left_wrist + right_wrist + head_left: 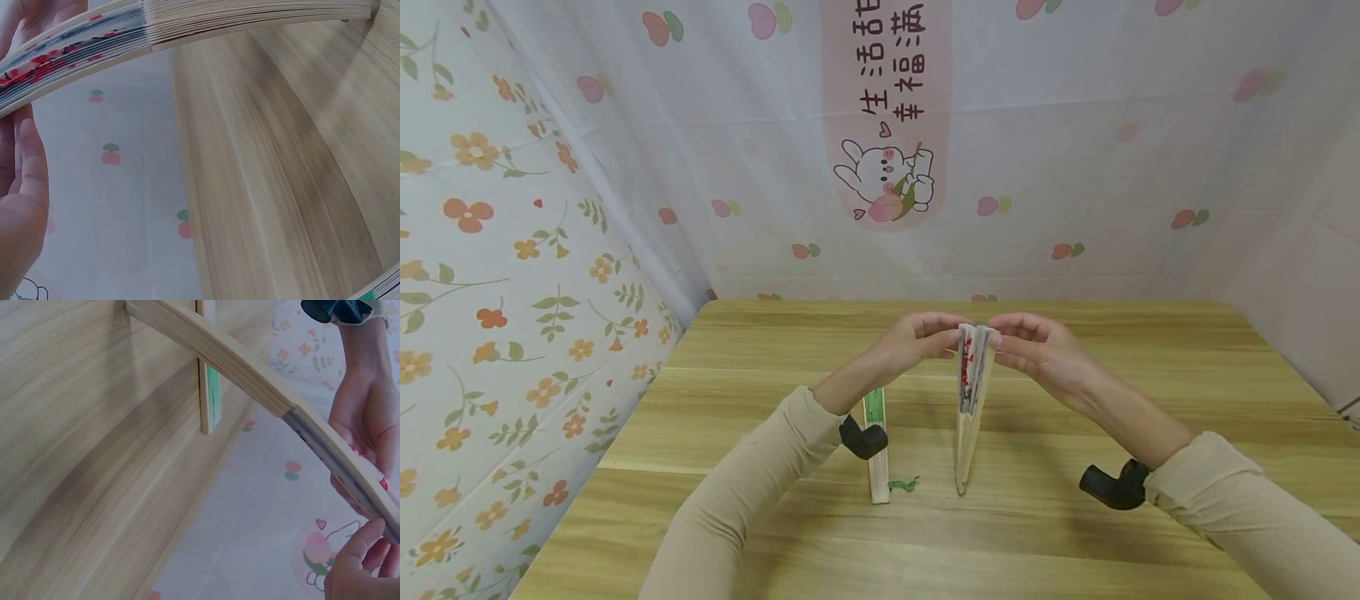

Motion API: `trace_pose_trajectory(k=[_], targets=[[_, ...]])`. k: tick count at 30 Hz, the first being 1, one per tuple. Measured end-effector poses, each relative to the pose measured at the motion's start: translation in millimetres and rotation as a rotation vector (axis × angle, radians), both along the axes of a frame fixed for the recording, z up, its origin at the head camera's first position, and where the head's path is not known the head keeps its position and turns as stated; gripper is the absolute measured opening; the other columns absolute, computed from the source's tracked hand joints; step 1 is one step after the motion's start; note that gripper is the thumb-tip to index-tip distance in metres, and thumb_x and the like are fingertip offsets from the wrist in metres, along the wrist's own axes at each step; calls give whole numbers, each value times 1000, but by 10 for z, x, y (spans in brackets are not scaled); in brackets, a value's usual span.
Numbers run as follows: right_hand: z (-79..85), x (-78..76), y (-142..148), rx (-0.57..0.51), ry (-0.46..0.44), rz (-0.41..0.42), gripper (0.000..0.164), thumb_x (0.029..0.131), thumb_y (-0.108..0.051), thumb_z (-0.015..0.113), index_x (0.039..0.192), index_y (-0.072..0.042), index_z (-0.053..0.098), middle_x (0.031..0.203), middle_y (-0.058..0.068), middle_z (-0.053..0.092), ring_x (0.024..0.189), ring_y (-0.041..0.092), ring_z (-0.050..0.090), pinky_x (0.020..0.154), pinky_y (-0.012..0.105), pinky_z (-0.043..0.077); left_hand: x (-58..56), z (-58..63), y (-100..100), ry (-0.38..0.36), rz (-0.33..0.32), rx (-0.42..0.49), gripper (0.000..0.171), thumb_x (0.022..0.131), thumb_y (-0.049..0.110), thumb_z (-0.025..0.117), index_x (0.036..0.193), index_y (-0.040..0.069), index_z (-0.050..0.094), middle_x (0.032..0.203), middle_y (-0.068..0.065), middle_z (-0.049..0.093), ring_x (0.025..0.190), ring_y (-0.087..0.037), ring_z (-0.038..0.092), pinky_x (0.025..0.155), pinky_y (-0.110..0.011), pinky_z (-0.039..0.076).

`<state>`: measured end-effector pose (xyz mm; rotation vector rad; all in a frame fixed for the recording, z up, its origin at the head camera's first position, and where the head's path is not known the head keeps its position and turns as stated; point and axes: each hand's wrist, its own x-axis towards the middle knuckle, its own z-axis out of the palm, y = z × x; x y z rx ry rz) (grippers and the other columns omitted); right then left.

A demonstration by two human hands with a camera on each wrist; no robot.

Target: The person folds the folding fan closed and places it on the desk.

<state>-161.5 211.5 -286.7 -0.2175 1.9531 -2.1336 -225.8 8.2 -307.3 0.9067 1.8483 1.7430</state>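
A folding fan (973, 429) with pale wooden ribs stands on its pivot end over the table, its ribs spread only slightly. Red and dark markings show on its grey-white leaf. My left hand (913, 337) pinches the upper left edge of the fan, thumb in front. On the upper right edge, my right hand (1047, 354) pinches it the same way. A second folding fan (878, 485), closed and with a green leaf, lies left of it, partly hidden behind my left wrist. A green tassel (904, 484) lies beside that fan's lower end.
The wooden table (700, 433) ends at the back against a white curtain (1075, 167) with fruit prints and a rabbit drawing. A flowered curtain (512, 292) hangs along the left. Black wrist mounts (1116, 486) jut out below both sleeves.
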Motion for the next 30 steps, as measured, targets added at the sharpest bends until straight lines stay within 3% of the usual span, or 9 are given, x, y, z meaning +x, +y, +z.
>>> trace_pose_trajectory(k=[19, 30], targets=[[-33, 21, 52, -60, 3, 35, 30, 88, -11, 56, 113, -2, 44, 99, 2, 49, 90, 13, 51, 82, 25, 45, 36, 1, -19, -27, -30, -6, 30, 94, 11, 43, 118, -6, 49, 108, -15, 55, 97, -18, 55, 88, -31, 43], [-41, 23, 64, -62, 43, 104, 18, 90, -9, 51, 108, -10, 50, 101, 2, 49, 93, 13, 50, 82, 26, 44, 44, 1, -18, -42, -50, 9, 29, 95, 9, 41, 118, -7, 48, 108, -15, 55, 97, -20, 55, 92, -36, 40]])
